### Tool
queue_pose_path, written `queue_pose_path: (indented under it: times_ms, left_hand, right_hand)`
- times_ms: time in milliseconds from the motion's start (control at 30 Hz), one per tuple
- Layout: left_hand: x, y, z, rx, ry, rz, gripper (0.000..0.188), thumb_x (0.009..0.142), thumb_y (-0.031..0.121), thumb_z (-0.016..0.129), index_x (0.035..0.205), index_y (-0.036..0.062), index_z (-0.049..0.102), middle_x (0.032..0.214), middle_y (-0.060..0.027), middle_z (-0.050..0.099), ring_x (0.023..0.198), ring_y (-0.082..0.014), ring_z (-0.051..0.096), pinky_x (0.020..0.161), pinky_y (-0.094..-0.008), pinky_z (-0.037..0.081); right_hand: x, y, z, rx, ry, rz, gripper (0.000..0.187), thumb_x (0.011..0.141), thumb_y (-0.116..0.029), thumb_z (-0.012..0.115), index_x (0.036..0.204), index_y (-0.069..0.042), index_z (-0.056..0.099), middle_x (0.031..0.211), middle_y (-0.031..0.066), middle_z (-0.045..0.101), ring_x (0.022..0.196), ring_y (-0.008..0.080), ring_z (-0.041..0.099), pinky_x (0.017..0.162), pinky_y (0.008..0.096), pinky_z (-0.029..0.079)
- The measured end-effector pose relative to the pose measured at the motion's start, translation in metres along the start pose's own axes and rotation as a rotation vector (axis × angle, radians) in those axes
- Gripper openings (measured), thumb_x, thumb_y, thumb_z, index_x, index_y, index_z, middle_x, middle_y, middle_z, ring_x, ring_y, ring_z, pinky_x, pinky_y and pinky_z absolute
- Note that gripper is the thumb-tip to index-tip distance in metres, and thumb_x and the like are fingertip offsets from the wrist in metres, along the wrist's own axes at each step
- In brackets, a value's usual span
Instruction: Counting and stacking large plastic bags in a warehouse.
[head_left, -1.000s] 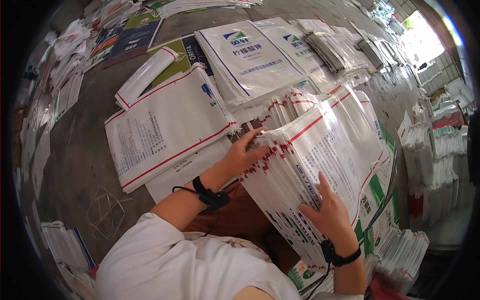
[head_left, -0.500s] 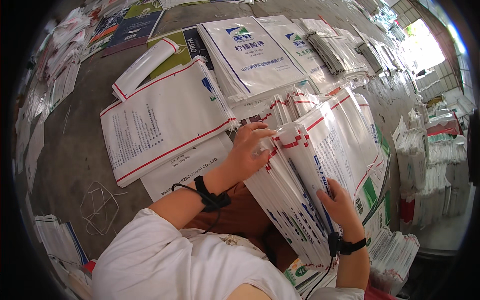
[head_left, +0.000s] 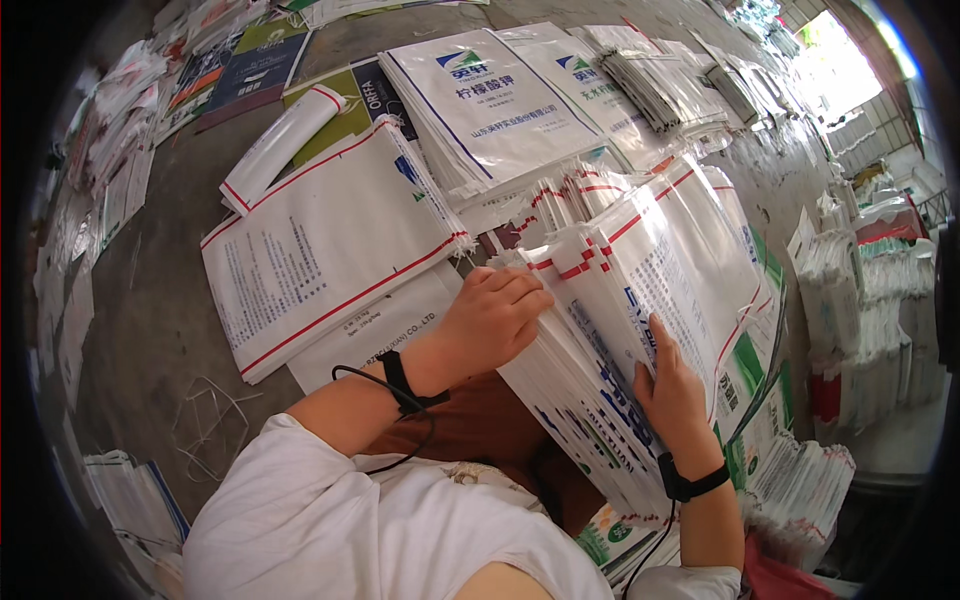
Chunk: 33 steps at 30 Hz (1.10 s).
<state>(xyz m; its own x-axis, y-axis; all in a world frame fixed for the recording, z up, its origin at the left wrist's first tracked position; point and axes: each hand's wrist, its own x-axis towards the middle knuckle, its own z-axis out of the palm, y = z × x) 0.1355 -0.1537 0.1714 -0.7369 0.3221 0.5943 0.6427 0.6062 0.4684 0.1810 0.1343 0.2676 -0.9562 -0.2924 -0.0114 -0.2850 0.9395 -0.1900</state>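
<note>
Grey floor (head_left: 150, 325) is spreading out beyond a leaning bag stack (head_left: 590, 400). Left hand (head_left: 500, 312) is curling at its upper edge, grip unclear to me; right hand (head_left: 680, 400) is touching its side, thumb parted.

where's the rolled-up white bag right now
In the head view, the rolled-up white bag is at upper left, lying partly over a green-and-dark bag, just beyond the flat pile of red-striped white bags.
</note>
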Motion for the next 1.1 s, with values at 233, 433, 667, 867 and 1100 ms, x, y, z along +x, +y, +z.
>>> queue_pose_path:
  times_ms: [233, 433, 667, 867, 1100]
  left_hand:
    - [0.019, 0.038, 0.006, 0.117, -0.015, 0.016, 0.029, 0.091, 0.023, 0.068, 0.119, 0.016, 0.071, 0.106, 0.0013, 0.071, 0.111, -0.02, 0.059, 0.092, -0.0399, 0.037]
    - [0.003, 0.052, 0.021, 0.0, -0.093, -0.133, 0.026, 0.091, 0.028, 0.068, 0.114, 0.0165, 0.072, 0.104, -0.0009, 0.071, 0.111, -0.0207, 0.057, 0.096, -0.0407, 0.035]
    - [-0.007, 0.048, 0.026, -0.132, -0.015, -0.165, 0.021, 0.089, 0.022, 0.069, 0.109, 0.0181, 0.073, 0.101, -0.001, 0.072, 0.11, -0.0205, 0.059, 0.096, -0.0413, 0.034]
    - [-0.015, 0.047, 0.033, -0.137, 0.03, -0.151, 0.021, 0.087, 0.019, 0.072, 0.108, 0.0182, 0.073, 0.1, -0.0011, 0.072, 0.111, -0.0206, 0.059, 0.096, -0.0411, 0.035]
    - [-0.015, 0.05, 0.034, -0.131, 0.017, -0.171, 0.029, 0.089, 0.021, 0.072, 0.117, 0.0147, 0.069, 0.109, -0.0032, 0.071, 0.117, -0.0227, 0.058, 0.1, -0.0419, 0.034]
  right_hand:
    - [0.004, 0.001, -0.009, 0.04, -0.114, 0.065, 0.077, 0.089, -0.02, 0.071, 0.155, -0.009, 0.033, 0.124, 0.0256, 0.065, 0.096, 0.0438, 0.069, 0.079, 0.0494, 0.056]
    - [0.003, -0.009, -0.023, 0.0, -0.312, 0.089, 0.082, 0.088, -0.028, 0.075, 0.156, -0.008, 0.034, 0.118, 0.0246, 0.068, 0.097, 0.0434, 0.069, 0.081, 0.0493, 0.055]
    - [-0.009, 0.011, -0.008, 0.003, -0.17, 0.09, 0.047, 0.091, -0.024, 0.07, 0.13, -0.002, 0.055, 0.094, 0.0212, 0.072, 0.083, 0.0427, 0.069, 0.073, 0.0493, 0.055]
    - [0.001, -0.005, 0.015, -0.091, -0.099, -0.029, 0.033, 0.093, -0.021, 0.068, 0.116, 0.0, 0.058, 0.086, 0.0205, 0.07, 0.077, 0.0386, 0.07, 0.068, 0.0464, 0.055]
    - [0.003, -0.01, 0.015, -0.09, -0.156, -0.104, 0.041, 0.094, -0.026, 0.068, 0.122, 0.001, 0.055, 0.092, 0.0168, 0.07, 0.084, 0.036, 0.07, 0.069, 0.0457, 0.057]
